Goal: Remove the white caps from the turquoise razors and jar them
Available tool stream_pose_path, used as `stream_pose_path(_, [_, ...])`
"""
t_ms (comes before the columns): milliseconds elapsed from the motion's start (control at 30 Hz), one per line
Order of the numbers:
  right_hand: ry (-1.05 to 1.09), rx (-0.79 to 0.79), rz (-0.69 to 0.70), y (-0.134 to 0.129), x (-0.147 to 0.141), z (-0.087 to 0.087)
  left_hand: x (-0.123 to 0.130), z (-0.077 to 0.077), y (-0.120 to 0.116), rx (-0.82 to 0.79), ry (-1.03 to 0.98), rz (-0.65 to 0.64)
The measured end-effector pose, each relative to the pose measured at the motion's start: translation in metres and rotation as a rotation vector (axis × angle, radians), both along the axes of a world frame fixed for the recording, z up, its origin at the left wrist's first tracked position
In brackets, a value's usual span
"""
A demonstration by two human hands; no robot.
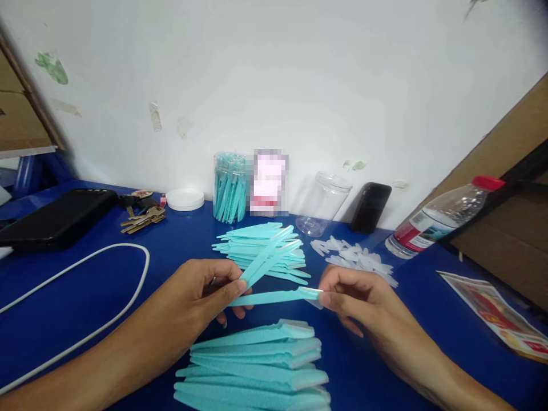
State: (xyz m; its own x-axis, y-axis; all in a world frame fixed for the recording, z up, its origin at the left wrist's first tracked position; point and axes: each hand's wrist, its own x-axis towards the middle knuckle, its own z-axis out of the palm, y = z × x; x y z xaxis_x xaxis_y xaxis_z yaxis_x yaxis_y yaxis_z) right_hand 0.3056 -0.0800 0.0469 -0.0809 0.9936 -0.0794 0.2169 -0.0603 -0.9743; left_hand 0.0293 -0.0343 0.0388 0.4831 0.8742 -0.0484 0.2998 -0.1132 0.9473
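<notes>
Several turquoise sticks (269, 257) are pinched in my left hand (218, 291), two slanting up to the right and one lying nearly level. My right hand (355, 297) pinches the bladed tip of the level stick (274, 298), where a clear piece shows under the fingertips. Behind my hands lies a loose pile of turquoise sticks (240, 242). Nearer to me is another pile (252, 365), its sticks with pale covered tips at the right. Small translucent caps (359, 260) lie heaped behind my right hand.
Along the wall stand a jar of turquoise sticks (230, 191), an empty clear jar (323, 205), and a dark phone (370, 207). A white lid (185, 199), keys (145, 218), a black case (60, 217) and a white cable (148, 262) are left; a bottle (440, 220) leans right.
</notes>
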Motion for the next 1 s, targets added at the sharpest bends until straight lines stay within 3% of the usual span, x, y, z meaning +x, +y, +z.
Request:
stream_pose_path(167, [0.031, -0.05, 0.023, 0.0, -0.002, 0.0, 0.006, 0.008, -0.008, -0.029, 0.069, -0.027])
stream_pose_path(533, [0.037, -0.001, 0.042, -0.004, -0.007, 0.0, 0.0, 0.0, -0.019, 0.19, 0.275, -0.048])
stream_pose_path(867, [0.101, -0.015, 0.003, -0.004, -0.005, -0.003, -0.002, 0.0, -0.018, 0.151, 0.29, -0.127])
stream_pose_path(1000, [0.1, -0.001, -0.006, -0.005, -0.005, -0.003, -0.003, -0.003, -0.018, 0.215, 0.322, -0.119])
